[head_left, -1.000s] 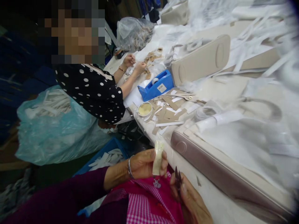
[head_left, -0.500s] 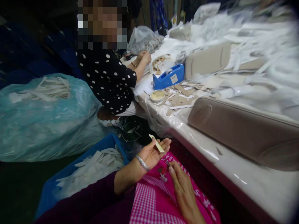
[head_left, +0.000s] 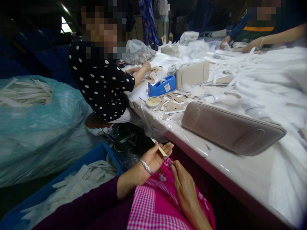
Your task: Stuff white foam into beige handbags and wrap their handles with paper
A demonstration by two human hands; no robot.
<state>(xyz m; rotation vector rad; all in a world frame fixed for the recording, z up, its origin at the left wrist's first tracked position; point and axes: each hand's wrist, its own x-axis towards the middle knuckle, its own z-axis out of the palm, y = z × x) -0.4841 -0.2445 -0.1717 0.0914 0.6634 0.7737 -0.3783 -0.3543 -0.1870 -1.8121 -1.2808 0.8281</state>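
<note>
My left hand [head_left: 152, 159] lies palm up, a silver bracelet at its wrist. Its thumb presses a short cream strip [head_left: 158, 148] against the palm and fingers. My right hand [head_left: 184, 179] is closed, pinching a small thin dark tool [head_left: 169, 160] whose kind I cannot make out. The tool's tip is at the strip's lower end; whether they touch I cannot tell. Both hands are above a pink apron [head_left: 161, 199] with checked trim.
A blue crate [head_left: 105, 150] of white strips stands at left, beside a teal plastic bag [head_left: 64, 105]. On the table [head_left: 223, 172] are a brown padded case [head_left: 230, 129], a blue tape dispenser [head_left: 161, 86], a round tub [head_left: 153, 102] and cardboard scraps. Two co-workers are at the table.
The camera view has swung to the right, bringing a second co-worker into sight at the upper right. My right hand has brought the thin tool up to the strip's end.
</note>
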